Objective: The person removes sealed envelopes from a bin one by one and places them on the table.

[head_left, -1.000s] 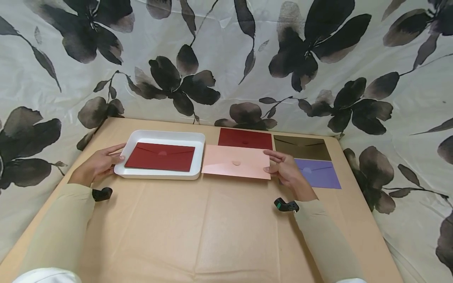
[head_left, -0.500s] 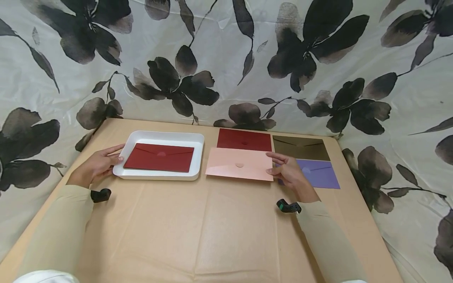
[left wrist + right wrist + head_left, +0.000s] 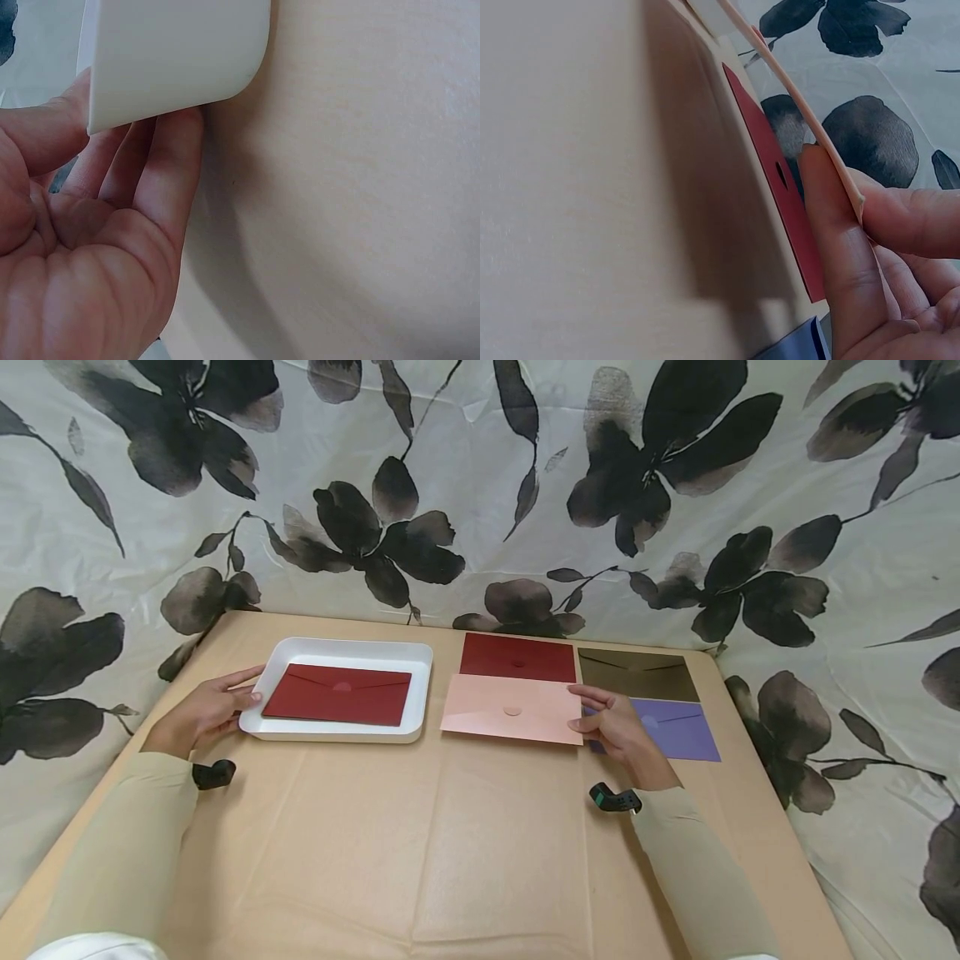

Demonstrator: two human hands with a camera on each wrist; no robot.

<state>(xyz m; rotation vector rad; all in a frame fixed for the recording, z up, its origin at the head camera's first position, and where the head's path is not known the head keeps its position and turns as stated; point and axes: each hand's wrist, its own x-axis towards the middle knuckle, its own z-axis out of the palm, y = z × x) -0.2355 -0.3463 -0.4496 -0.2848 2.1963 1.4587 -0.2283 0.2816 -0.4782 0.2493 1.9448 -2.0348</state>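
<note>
A pale pink envelope [image 3: 512, 710] is pinched at its right end by my right hand [image 3: 622, 735]. In the right wrist view the envelope [image 3: 810, 116] appears edge-on between thumb and fingers, raised off the table, its shadow falling below. My left hand [image 3: 201, 713] holds the left side of a white tray [image 3: 356, 651]. The left wrist view has the thumb at the tray's [image 3: 176, 52] rim and the fingers against its underside. A dark red envelope [image 3: 337, 695], flap upward, lies inside the tray.
Behind the pink envelope lies another dark red envelope [image 3: 517, 656]. To its right is an olive-brown envelope [image 3: 637, 674], and in front of that a purple one [image 3: 678, 732], partly behind my right hand. The tan table [image 3: 420, 843] ends at a floral cloth [image 3: 480, 485].
My right hand has moved the pink envelope a little to the right, away from the tray's edge. The left hand and the tray stay where they were.
</note>
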